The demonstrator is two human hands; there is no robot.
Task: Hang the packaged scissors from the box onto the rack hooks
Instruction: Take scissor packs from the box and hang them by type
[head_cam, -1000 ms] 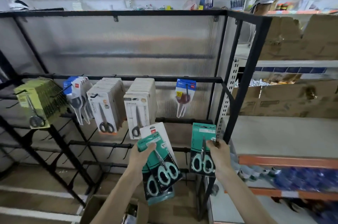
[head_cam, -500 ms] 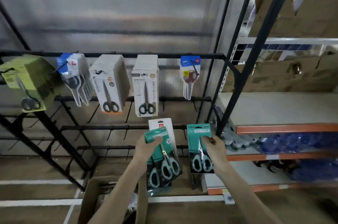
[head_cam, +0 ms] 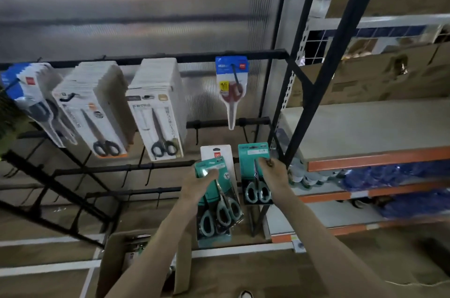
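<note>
An open brown cardboard box [head_cam: 113, 266] stands on the floor at the bottom of the view, partly hidden by the left forearm. A few packs can be made out inside it, too blurred to tell further.

A fanned bundle of teal scissor packs [head_cam: 220, 212] is gripped near its top by the left hand [head_cam: 199, 184], thumb across the front; a white-backed card [head_cam: 215, 152] stands behind it. A single teal pack [head_cam: 253, 152] is pinched near its top by the curled fingers of the right hand [head_cam: 276, 174] and held upright just beside the bundle, in front of the right end of the rack [head_cam: 194, 56]. Whether it touches a hook cannot be told. The packs are flat glossy cards with grey oval scissor handles at the bottom.

The rack is made of thin black metal bars before a ribbed translucent panel. Thick rows of white packs [head_cam: 158, 107] and one blue-topped pack [head_cam: 231, 88] are hung from its upper bar.

To the right, a pale shelf [head_cam: 365, 127] with an orange edge is seen.
</note>
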